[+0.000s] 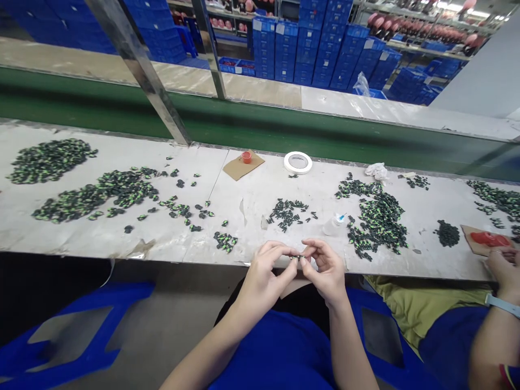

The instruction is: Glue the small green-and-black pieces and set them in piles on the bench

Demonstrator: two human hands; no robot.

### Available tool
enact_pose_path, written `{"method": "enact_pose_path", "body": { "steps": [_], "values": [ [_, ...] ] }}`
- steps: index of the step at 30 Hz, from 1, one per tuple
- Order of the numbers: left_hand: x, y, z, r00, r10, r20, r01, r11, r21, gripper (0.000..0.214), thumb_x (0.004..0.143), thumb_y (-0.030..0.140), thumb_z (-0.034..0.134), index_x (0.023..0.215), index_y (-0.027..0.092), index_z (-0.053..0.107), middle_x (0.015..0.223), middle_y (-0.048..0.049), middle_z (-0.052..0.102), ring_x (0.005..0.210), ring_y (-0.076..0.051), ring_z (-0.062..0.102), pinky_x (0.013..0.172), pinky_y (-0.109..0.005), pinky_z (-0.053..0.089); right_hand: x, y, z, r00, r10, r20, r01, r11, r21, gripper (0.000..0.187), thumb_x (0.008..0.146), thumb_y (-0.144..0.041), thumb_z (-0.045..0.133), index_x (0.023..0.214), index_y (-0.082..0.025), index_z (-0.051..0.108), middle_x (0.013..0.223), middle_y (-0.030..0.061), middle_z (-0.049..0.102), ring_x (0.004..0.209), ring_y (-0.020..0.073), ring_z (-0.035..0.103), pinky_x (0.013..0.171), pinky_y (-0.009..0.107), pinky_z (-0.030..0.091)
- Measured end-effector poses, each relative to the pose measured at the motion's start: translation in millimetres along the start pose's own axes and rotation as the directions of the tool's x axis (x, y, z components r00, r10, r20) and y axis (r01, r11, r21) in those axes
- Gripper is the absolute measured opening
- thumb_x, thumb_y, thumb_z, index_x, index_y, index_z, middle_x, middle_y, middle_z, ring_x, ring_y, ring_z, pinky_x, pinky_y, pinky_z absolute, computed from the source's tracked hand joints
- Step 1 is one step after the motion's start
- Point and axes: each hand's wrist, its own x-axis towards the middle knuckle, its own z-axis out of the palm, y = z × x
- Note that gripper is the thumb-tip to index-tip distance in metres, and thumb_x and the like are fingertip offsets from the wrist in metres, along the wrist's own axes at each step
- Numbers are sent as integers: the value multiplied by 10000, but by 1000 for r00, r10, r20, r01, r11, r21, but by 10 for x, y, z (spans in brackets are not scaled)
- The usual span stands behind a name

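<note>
From my remote seat I see two bare hands meet at the near edge of the worktable [211,246], a small black-and-green part [299,257] between their fingertips.

The part lies right of the left hand [264,275] and left of the right hand [328,272], its long axis seemingly running from one to the other; I call neither nearer. Each thumb and forefinger is nearly closed on an end, the right hand's other fingers loosely curled. Beyond the left hand I see loose black pieces [286,213]; just beyond the right, a blue-tipped bottle [333,225], with a green-flecked heap [379,219] farther right. Fingertips cover the part's ends, so I cannot tell whether it is one piece or two. Far right, the frame cuts off a co-worker's hand [505,269].
</note>
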Motion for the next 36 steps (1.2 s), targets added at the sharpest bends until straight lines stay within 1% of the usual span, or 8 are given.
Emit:
{"method": "enact_pose_path", "body": {
  "steps": [8,17,21,25,28,31,33,36],
  "values": [
    [40,-86,-14,997,-61,53,72,972,-223,134,837,276,620,879,220,734,887,-48,713,868,-192,666,801,-299,538,-6,-93,-79,988,153,29,-155,980,126,268,763,-407,687,944,-213,724,739,24,705,638,148,654,641,300,575],
    [63,-94,-9,992,123,32,-122,992,-42,146,869,255,592,883,250,737,819,-37,715,802,-191,645,796,-336,494,-33,-92,-42,986,158,-45,-151,979,135,232,704,-345,756,888,-205,731,737,28,716,675,153,681,650,263,576],
    [75,-171,6,988,145,48,-149,985,84,182,870,226,586,1013,262,693,841,-24,724,845,-199,639,878,-379,444,-49,-1,-49,989,126,-78,-125,992,19,256,716,-358,739,905,-186,723,745,48,712,672,171,682,640,283,579],
    [162,-380,-207,997,68,-32,-54,945,324,236,868,222,576,1093,250,642,905,-29,735,953,-235,617,978,-472,337,-64,157,-286,948,29,-318,-103,970,-221,316,707,-426,722,892,-169,712,783,74,710,673,191,668,672,331,567],
    [266,-581,-517,970,-13,-242,143,838,527,183,870,224,564,1018,231,671,998,-67,727,1036,-278,577,964,-491,320,-20,262,-588,790,-99,-605,-153,924,-350,417,686,-507,710,864,-131,701,792,107,700,688,223,655,704,389,549],
    [376,-740,-766,922,-43,-384,300,706,641,166,861,190,561,950,218,699,1006,-100,725,1067,-307,552,939,-478,322,80,308,-786,687,-265,-677,-200,826,-526,526,727,-546,666,1039,-122,679,993,155,683,850,276,647,803,447,512],
    [449,-808,-840,921,-67,-383,330,656,679,174,857,179,557,933,216,709,991,-111,727,1057,-317,550,914,-470,332,171,335,-804,700,-379,-606,-162,742,-651,607,724,-576,662,1125,-121,646,1108,178,640,976,314,608,847,467,487],
    [541,-870,-853,945,-116,-305,307,632,711,206,855,157,535,927,220,717,956,-115,733,1026,-323,552,866,-457,344,332,429,-724,766,-460,-449,-68,637,-768,741,703,-691,605,1135,-90,624,1084,205,619,1066,353,525,914,521,424]
  ]
}}
